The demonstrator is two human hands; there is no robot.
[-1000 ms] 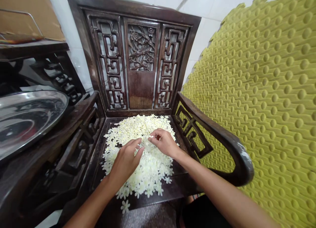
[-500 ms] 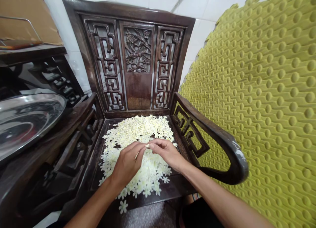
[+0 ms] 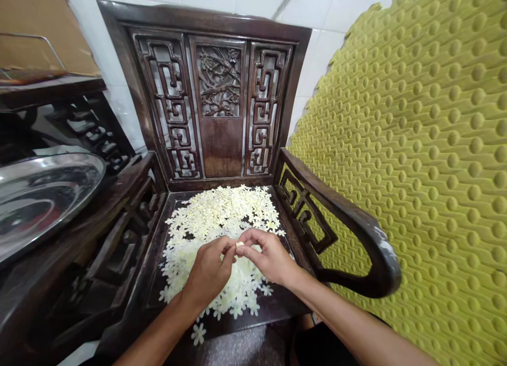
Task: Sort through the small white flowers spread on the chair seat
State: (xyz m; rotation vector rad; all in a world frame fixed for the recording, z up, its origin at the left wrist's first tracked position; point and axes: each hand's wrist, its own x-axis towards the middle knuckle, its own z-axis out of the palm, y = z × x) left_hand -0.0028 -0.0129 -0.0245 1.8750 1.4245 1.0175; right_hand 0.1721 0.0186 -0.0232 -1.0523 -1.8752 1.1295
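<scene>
Left hand (image 3: 208, 271) and right hand (image 3: 268, 257) low over heap of small white-and-cream blossoms (image 3: 222, 213). Both grips nearly closed, fingertips meeting on small pale bud-like piece (image 3: 240, 245), pinched between them. Heap lies on seat of dark carved wooden chair (image 3: 222, 144). Shallow steel tray (image 3: 39, 197) just beyond left armrest; yellow-green dimpled foam mat (image 3: 415, 144) beyond right armrest.

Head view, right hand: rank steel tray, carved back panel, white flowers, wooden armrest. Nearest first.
From the right hand:
1. White flowers: heaped on the chair seat, directly under the hand.
2. Wooden armrest: just to the hand's right.
3. Carved back panel: straight ahead, behind the seat.
4. Steel tray: far left, beside the chair.
</scene>
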